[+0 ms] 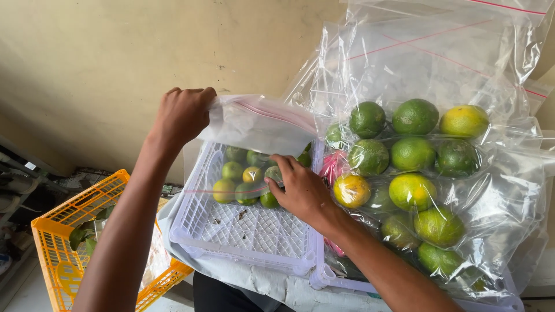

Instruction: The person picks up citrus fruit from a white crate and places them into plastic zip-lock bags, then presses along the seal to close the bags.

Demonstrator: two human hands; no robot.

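Several clear zip bags of green and yellow citrus (413, 156) already lie filled and stacked in the white crate to the right of the grip, so much of the bagging looks done; the one still in hand is the zip bag (254, 124) over the near white lattice crate (243, 231), which holds a small cluster of green limes (245, 179) at its bottom and is not yet sealed as far as the view shows. The left hand (182, 115) is raised with the wrist bent, its grip pressed together on the bag's upper left corner, fingers curled over the bunched plastic beside the pink zip line. The right hand (300, 188) reaches in from the lower right, forearm crossing the edge of the filled bags, palm down, fingers laid against the bag's side just right of the limes; whether that grip pinches the plastic or only rests on it cannot be told. Below and left of the left forearm stands an orange plastic crate (63, 242) with some leaves inside.
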